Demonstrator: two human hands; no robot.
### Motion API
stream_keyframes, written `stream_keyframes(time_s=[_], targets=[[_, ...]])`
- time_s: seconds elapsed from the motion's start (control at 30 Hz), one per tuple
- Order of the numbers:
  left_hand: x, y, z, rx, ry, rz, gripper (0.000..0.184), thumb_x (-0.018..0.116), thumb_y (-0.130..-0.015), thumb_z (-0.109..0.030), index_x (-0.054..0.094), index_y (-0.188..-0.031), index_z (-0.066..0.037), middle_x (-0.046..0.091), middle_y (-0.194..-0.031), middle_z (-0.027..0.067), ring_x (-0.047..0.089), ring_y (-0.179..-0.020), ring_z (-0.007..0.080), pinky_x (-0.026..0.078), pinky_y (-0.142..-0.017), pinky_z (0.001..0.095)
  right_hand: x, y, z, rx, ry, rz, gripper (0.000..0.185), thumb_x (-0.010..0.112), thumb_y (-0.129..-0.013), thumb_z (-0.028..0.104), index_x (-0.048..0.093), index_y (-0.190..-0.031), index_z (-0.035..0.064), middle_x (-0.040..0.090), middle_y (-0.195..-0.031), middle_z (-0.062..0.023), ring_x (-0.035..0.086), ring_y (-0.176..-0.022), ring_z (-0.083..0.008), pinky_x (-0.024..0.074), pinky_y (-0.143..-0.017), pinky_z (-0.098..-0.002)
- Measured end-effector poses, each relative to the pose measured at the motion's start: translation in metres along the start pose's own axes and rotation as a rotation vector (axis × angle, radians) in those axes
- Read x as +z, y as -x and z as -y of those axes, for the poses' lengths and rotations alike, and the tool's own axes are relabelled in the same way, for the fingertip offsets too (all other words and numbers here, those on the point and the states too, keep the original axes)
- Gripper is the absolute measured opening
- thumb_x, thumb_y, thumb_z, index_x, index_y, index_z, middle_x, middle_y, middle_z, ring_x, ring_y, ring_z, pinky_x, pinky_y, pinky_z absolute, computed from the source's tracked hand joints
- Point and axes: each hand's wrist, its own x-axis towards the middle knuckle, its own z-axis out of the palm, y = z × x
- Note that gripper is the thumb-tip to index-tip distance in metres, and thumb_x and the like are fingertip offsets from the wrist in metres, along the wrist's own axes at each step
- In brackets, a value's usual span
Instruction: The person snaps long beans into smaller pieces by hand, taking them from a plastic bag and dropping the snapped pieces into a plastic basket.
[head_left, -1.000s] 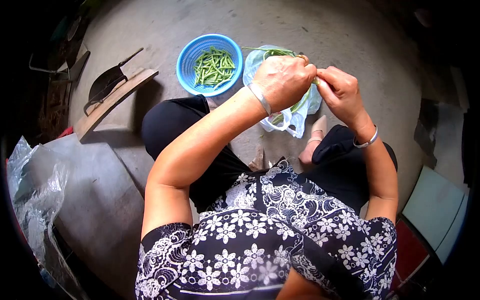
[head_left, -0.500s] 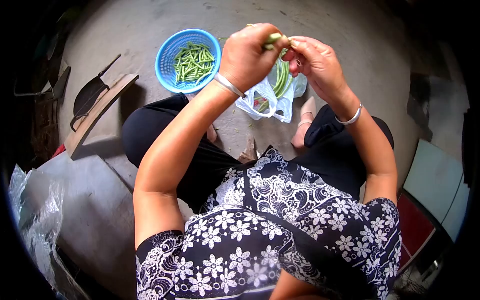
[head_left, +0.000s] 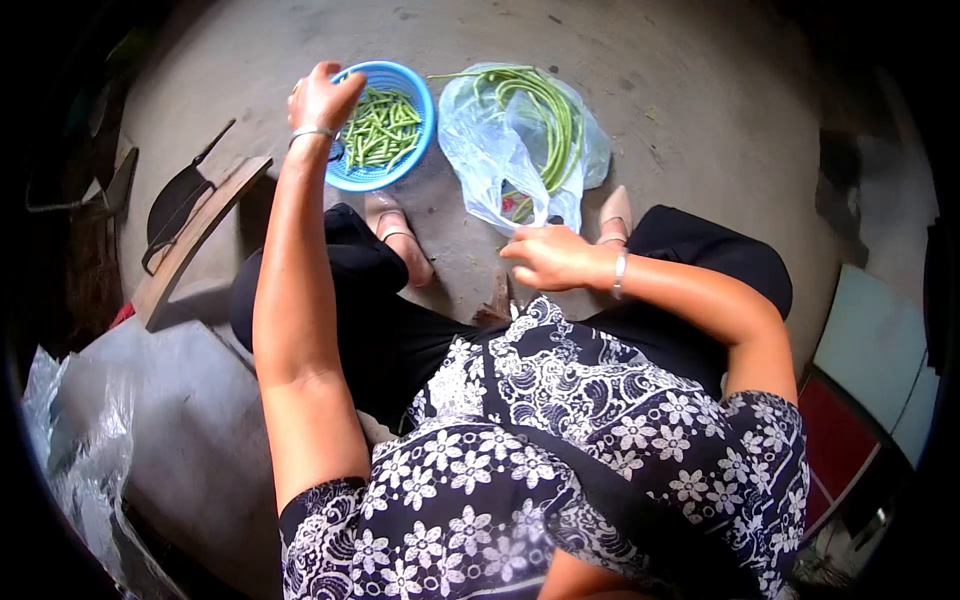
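Observation:
Over the left rim of the blue basket (head_left: 425,140) is my left hand (head_left: 322,100), its fingers bent downward; whether it holds anything cannot be made out. Short green bean pieces (head_left: 382,130) lie in the basket. My right hand (head_left: 552,258) is low in front of my body, just below the bag's handles, with its fingers curled and anything between them too small to tell. A translucent plastic bag (head_left: 470,130) lies open on the floor, with long green beans (head_left: 560,125) curved on and inside it.
At the left, a curved dark blade (head_left: 175,205) is fixed to a wooden board (head_left: 205,235). Crumpled clear plastic (head_left: 95,430) lies at the lower left beside a grey slab (head_left: 190,400). My feet (head_left: 400,240) rest on the concrete floor (head_left: 660,100) near the basket and bag.
My hands, earlier together over the bag with green bean between them, have parted. The left moved left to the basket; the right came down toward my body. The bag now shows more fully.

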Motion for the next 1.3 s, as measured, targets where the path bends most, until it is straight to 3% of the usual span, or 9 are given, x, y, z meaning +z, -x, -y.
stream_keyframes(time_s=[0.2,0.33,0.5,0.63,0.7,0.8,0.9,1.03,1.3], targets=[[0.003,0.014,-0.028,0.089,-0.023,0.122,0.049,0.062,-0.075,-0.041,0.059,-0.109,-0.005,0.060,-0.108,0.0183,0.056,-0.103,0.0312,0.044,-0.087,0.0373,0.084,-0.029,-0.040,-0.071,0.386,0.067,0.014,0.057,-0.071,0.017,0.064,-0.068,0.0062,0.061,-0.074,-0.0138,0.062,-0.066,-0.0279,0.0493,-0.055,-0.0399],[0.028,0.060,-0.063,0.483,0.244,0.225,0.028,0.062,-0.076,-0.023,0.061,-0.096,-0.002,0.063,-0.091,0.0182,0.059,-0.088,0.0334,0.046,-0.081,0.0400,0.106,-0.037,-0.030,0.012,0.458,0.411,0.018,0.052,-0.077,0.015,0.065,-0.087,0.0087,0.063,-0.077,-0.0107,0.064,-0.073,-0.0262,0.0492,-0.056,-0.0378],[0.071,0.132,-0.073,1.032,-0.009,0.543,0.031,0.058,-0.074,-0.013,0.057,-0.105,-0.008,0.060,-0.103,0.0126,0.055,-0.094,0.0304,0.046,-0.080,0.0384,0.097,-0.031,-0.016,0.037,0.194,0.508,0.048,0.049,-0.081,0.013,0.043,-0.128,0.0213,0.051,-0.113,-0.0192,0.058,-0.094,-0.0337,0.0481,-0.074,-0.0423],[0.069,0.144,-0.072,0.993,-0.255,0.884,0.032,0.050,-0.074,-0.010,0.057,-0.106,-0.010,0.059,-0.106,0.0093,0.051,-0.100,0.0274,0.043,-0.083,0.0372,0.021,-0.052,-0.015,-0.157,0.030,0.763,0.026,0.053,-0.071,0.021,0.067,-0.089,0.0082,0.066,-0.080,-0.0123,0.063,-0.075,-0.0293,0.0496,-0.069,-0.0398],[0.070,0.145,-0.064,0.964,-0.306,0.913,0.029,0.049,-0.074,-0.011,0.059,-0.101,-0.010,0.062,-0.097,0.0088,0.053,-0.097,0.0271,0.044,-0.079,0.0363,-0.035,-0.055,-0.035,0.247,-0.344,0.945,0.019,0.058,-0.076,0.021,0.064,-0.081,0.0041,0.063,-0.072,-0.0069,0.061,-0.061,-0.0178,0.0507,-0.046,-0.0301],[0.064,0.140,-0.068,0.892,-0.384,0.991,0.027,0.049,-0.075,-0.011,0.059,-0.099,-0.010,0.062,-0.094,0.0101,0.055,-0.094,0.0281,0.044,-0.078,0.0369,-0.062,-0.066,-0.120,0.427,-0.315,0.631,0.022,0.058,-0.079,0.020,0.066,-0.090,0.0026,0.065,-0.076,-0.0085,0.060,-0.061,-0.0129,0.0494,-0.050,-0.0294],[0.069,0.146,-0.064,0.901,-0.340,0.946,0.022,0.050,-0.077,-0.015,0.059,-0.097,-0.009,0.062,-0.091,0.0120,0.056,-0.088,0.0293,0.045,-0.074,0.0381,-0.069,-0.066,-0.159,0.466,0.188,0.143,0.024,0.053,-0.074,0.012,0.066,-0.095,0.0122,0.064,-0.091,-0.0141,0.061,-0.087,-0.0309,0.0491,-0.072,-0.0384],[0.065,0.150,-0.074,0.913,-0.276,0.883,0.018,0.051,-0.079,-0.018,0.057,-0.093,-0.008,0.062,-0.088,0.0123,0.057,-0.086,0.0287,0.045,-0.072,0.0388,-0.019,-0.074,-0.180,0.223,0.355,-0.039,0.020,0.053,-0.072,0.009,0.066,-0.087,0.0134,0.061,-0.089,-0.0092,0.060,-0.084,-0.0302,0.0490,-0.072,-0.0400],[0.051,0.143,-0.095,0.953,-0.202,0.738,0.015,0.050,-0.081,-0.018,0.056,-0.090,-0.008,0.060,-0.083,0.0105,0.057,-0.082,0.0262,0.044,-0.070,0.0372,0.015,-0.057,-0.184,0.085,0.588,0.090,0.010,0.055,-0.070,0.008,0.064,-0.073,0.0043,0.059,-0.084,-0.0126,0.062,-0.077,-0.0277,0.0514,-0.063,-0.0378]])
